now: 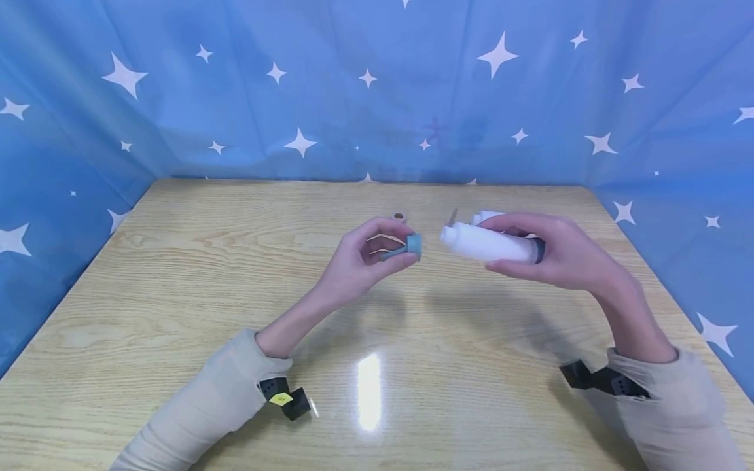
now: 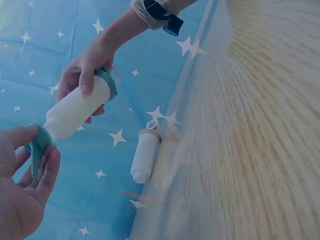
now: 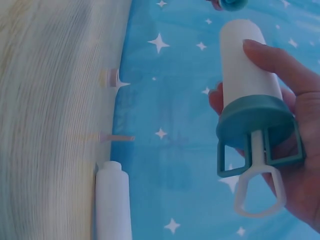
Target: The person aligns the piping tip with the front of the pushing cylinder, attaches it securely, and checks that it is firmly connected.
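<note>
White bottle (image 1: 485, 243) tilted near teal cap (image 1: 415, 244).

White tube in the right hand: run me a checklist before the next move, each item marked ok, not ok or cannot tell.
1. White tube gripped by the right hand: ok.
2. Teal collar on the tube's rear end: ok.
3. Teal cap held by the left hand: ok, pinched between thumb and fingers.
4. Tube's narrow end facing the cap: ok.
5. Cap fitted on the tube: not ok, the head view shows a gap between them.
6. Tube's contents: cannot tell, its wall hides the inside.
</note>
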The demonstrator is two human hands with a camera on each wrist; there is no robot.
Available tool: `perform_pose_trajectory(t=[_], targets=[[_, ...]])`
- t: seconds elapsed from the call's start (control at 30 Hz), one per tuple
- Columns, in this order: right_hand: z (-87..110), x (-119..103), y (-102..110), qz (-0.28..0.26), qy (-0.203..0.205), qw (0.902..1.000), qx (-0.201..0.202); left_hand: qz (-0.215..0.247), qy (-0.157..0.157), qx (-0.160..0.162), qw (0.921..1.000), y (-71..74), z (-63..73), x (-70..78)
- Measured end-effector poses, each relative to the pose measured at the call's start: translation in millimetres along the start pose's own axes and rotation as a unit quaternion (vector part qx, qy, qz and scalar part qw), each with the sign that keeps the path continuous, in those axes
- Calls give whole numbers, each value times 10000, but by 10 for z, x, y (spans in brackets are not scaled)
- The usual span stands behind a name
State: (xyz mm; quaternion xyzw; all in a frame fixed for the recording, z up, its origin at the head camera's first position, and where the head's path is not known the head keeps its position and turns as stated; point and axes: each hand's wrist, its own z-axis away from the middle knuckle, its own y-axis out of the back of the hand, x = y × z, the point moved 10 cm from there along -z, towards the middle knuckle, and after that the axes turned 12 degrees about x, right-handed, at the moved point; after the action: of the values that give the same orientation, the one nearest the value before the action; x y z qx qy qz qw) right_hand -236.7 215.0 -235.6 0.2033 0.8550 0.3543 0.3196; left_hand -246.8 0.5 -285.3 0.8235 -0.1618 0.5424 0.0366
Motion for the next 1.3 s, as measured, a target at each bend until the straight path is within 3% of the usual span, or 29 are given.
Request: perform_pose_trajectory(t=[0.73,0.93,1.3], targets=[[-50,-315,-123,-252,782,9964,-190,-106,-119,-31,9999,-47,30,14],[-41,-359,-133,-343,844,9957,-166,-128,-245,-107,9996,-87,40,37],[-25,-364,-164,-174,863,9959,-218,-64,-201,-187,9996,-130,62,36]])
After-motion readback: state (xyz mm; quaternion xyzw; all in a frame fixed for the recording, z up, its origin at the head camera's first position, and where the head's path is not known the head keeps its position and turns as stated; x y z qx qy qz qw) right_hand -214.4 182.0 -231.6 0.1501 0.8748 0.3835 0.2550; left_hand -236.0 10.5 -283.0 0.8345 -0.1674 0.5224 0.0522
